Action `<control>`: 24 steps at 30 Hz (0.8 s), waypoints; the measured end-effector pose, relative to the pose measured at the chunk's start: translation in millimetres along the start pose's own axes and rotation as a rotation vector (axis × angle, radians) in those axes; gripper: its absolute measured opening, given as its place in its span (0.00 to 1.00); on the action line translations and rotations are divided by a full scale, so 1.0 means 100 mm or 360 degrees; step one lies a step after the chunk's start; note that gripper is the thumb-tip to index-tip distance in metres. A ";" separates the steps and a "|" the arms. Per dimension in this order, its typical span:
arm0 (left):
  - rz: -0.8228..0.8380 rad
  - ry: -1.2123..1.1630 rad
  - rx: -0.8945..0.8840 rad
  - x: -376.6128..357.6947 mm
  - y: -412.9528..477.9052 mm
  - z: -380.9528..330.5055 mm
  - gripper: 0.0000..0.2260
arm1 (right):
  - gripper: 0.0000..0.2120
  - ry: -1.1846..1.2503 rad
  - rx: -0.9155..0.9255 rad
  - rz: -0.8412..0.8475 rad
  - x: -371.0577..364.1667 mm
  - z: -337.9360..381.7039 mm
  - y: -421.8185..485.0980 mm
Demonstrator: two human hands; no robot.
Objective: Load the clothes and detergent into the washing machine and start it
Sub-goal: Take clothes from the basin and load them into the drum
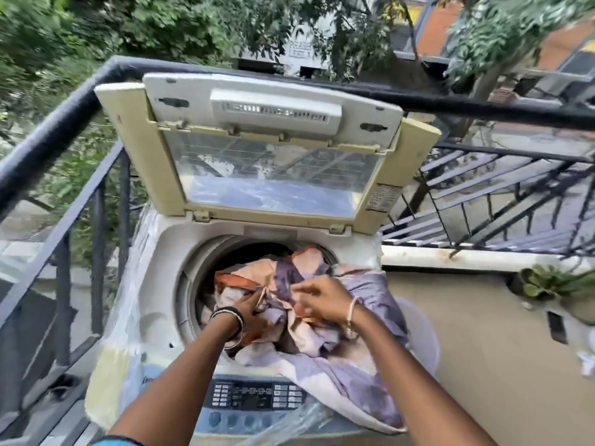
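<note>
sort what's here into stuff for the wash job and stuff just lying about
For the job:
- washer, lid up
- cloth, partly in the drum, partly draped over the front
- left hand and right hand, both gripping the cloth
- control panel

Just about:
- railing
- potted plant
- trees

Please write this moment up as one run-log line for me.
step: loading | lid: open | both hands gripping patterned cloth | left hand | right hand | cloth: partly in drum, trailing over control panel
</note>
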State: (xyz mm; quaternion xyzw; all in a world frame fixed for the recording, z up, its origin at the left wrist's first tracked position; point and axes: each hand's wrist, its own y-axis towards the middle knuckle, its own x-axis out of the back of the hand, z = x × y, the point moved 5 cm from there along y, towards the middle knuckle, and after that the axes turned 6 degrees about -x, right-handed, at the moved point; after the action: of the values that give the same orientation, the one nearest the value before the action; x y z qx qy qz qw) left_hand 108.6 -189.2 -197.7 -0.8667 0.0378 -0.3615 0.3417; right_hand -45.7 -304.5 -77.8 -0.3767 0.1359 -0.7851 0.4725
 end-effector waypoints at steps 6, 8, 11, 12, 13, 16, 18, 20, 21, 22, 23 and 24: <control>-0.0023 0.0156 0.0293 -0.27 0.14 -0.13 0.32 | 0.18 -0.0024 -0.0103 -0.1111 1.00 -0.93 -0.60; 0.0003 0.0154 0.0342 -0.27 0.15 -0.17 0.30 | 0.37 0.0119 -0.0224 -0.0766 0.96 -1.26 -0.65; -0.0038 0.0130 0.0360 -0.10 0.16 -0.26 0.31 | 0.34 0.0389 -0.0231 -0.0467 0.74 -1.44 -0.69; -0.0150 0.0100 0.0378 0.02 0.20 -0.24 0.32 | 0.24 0.0358 -0.0232 -0.0664 0.75 -1.49 -0.69; -0.0249 0.0127 0.0338 0.10 0.29 -0.18 0.34 | 0.16 0.0309 -0.0244 -0.0891 0.77 -1.52 -0.71; -0.0148 0.0148 0.0125 0.16 0.26 -0.24 0.31 | 0.12 0.0207 -0.0258 -0.1145 0.76 -1.58 -0.72; -0.0267 0.0174 -0.0037 0.25 -0.19 -0.73 0.24 | 0.08 0.0139 -0.0201 -0.1157 0.72 -1.57 -0.73; -0.0372 0.0198 -0.0259 0.20 -0.46 -1.12 0.21 | 0.05 0.0120 -0.0109 -0.1164 0.70 -1.50 -0.77; -0.0368 0.0165 -0.0399 0.12 -0.59 -1.32 0.22 | 0.04 0.0098 -0.0095 -0.1181 0.70 -1.46 -0.79; -0.0316 0.0142 -0.0518 0.02 -0.67 -1.45 0.24 | 0.03 0.0090 -0.0096 -0.1198 0.70 -1.46 -0.81; -0.0259 0.0108 -0.0645 -0.11 -0.76 -1.58 0.26 | 0.04 0.0103 -0.0126 -0.1202 0.71 -1.49 -0.81; -0.0226 0.0085 -0.0741 -0.21 -0.83 -1.71 0.29 | 0.07 0.0160 -0.0171 -0.1183 0.70 -1.57 -0.78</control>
State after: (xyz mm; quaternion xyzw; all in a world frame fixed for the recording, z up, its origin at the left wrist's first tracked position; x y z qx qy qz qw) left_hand -33.5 -215.6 -72.9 -0.9127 0.0681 -0.3889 0.1054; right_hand -227.4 -346.0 -108.1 -0.3856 0.0538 -0.9122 0.1276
